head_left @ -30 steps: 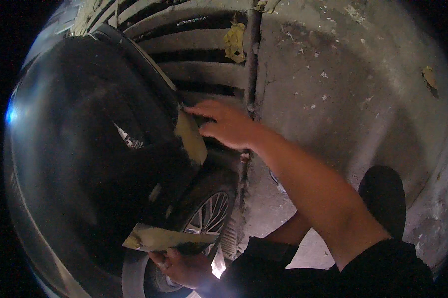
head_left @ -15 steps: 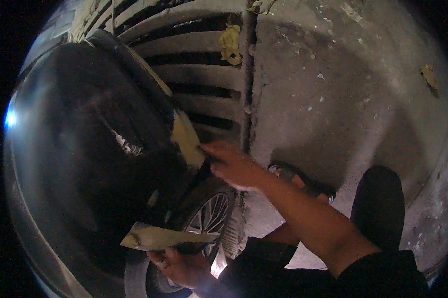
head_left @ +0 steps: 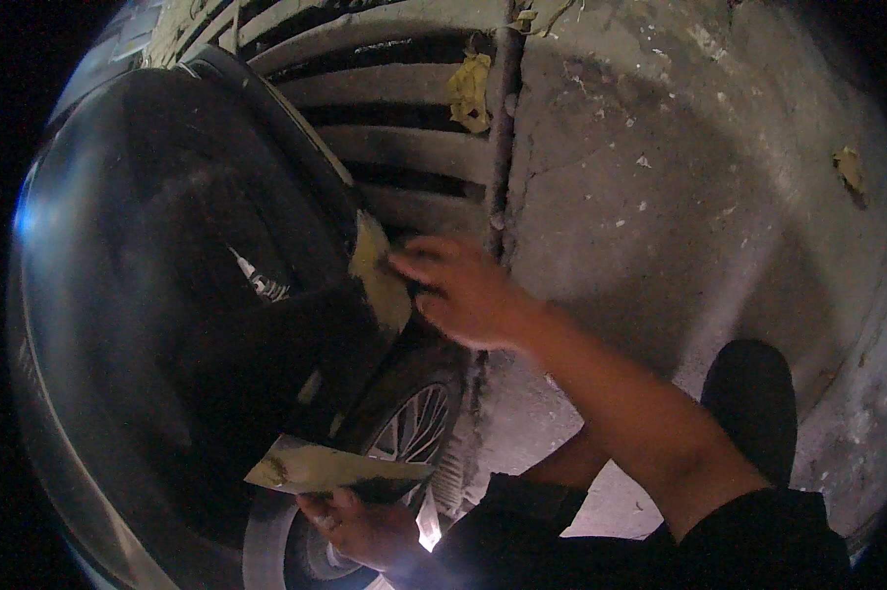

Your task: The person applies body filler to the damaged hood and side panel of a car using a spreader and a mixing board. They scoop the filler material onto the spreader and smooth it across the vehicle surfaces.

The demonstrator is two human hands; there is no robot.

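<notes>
My left hand point(head_left: 360, 531) grips a flat plate point(head_left: 340, 470) smeared with yellowish paste, low beside the car's wheel point(head_left: 414, 423). My right hand point(head_left: 468, 290) reaches up to a yellowish patch point(head_left: 378, 267) on the edge of the dark car body point(head_left: 158, 324). Its fingers are stretched out and apart, with the fingertips at the right side of that patch. I make out nothing in this hand, though its palm side is hidden. The patch lies just above the wheel arch.
A slatted grating point(head_left: 404, 147) runs along the ground beyond the car. A crumpled yellow scrap point(head_left: 470, 93) lies on it. To the right spreads a stained concrete floor point(head_left: 611, 226) with another small scrap point(head_left: 849, 175). My dark-clothed knee point(head_left: 753, 408) shows at the lower right.
My right hand has shifted slightly upward along the yellowish patch, its fingers a little more spread. The left hand still holds the plate in nearly the same place. The whole view has shifted slightly.
</notes>
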